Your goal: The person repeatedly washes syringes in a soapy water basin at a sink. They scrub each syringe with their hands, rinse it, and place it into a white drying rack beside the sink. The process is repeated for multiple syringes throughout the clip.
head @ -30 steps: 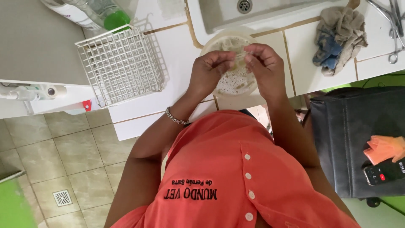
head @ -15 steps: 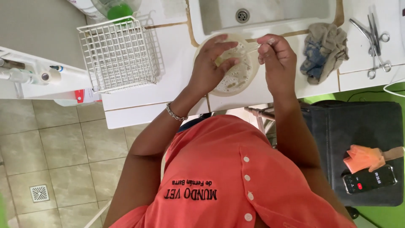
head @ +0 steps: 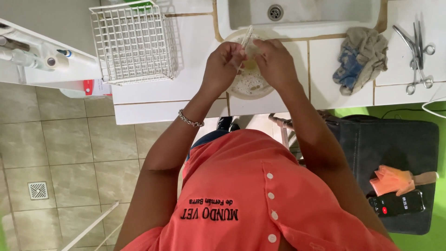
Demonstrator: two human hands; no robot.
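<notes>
White dish (head: 253, 86) beneath both hands

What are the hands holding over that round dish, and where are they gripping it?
Both hands, left hand and right hand, pinch a thin pale strip near its lower end, above the dish.

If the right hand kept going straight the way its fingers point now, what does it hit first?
The right hand points toward the left hand above the round dish. It would probably meet the thin pale strip held between them, then the left fingers; depth is unclear.

Beige tiled floor (head: 69, 153) (one drain grate (head: 38, 190)); white tiled counter (head: 153, 100); even light.
</notes>
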